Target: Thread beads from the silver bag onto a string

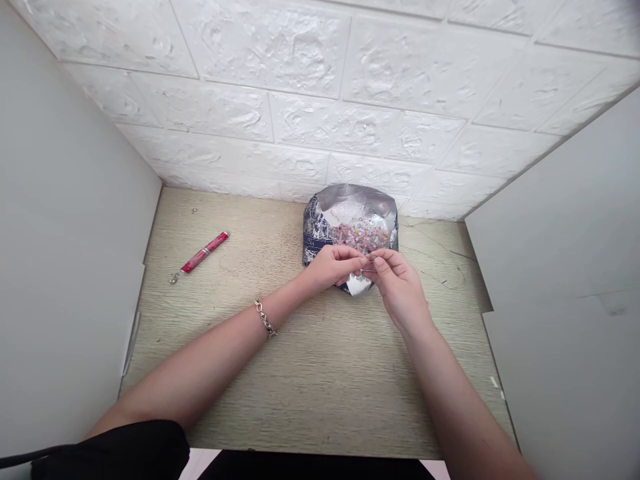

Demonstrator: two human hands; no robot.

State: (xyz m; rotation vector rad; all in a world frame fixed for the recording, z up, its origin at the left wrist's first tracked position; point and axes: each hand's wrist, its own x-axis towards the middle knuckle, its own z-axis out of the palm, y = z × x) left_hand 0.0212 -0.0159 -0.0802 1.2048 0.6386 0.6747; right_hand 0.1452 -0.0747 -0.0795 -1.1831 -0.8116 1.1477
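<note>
My left hand [334,264], with a chain bracelet [264,317] on its wrist, has thumb and fingers pressed together in a pinch. Close against it, my right hand [400,283] pinches too, and the fingertips of both meet. Whatever is between them is too small to make out, though a thin line shows near the tips. Both hands are over the front of a silver-lined bag [357,197] with a dark blue and white outside. Inside it lies a heap of small pink, red and clear beads [363,237]. The hands cover part of the heap.
A red pen-like stick [205,253] lies at the left, with a small shiny piece [173,278] by its lower end. Thin dark thread [445,283] curls over the table at right. White brick-patterned wall [310,120] stands behind; grey panels [65,220] rise at both sides.
</note>
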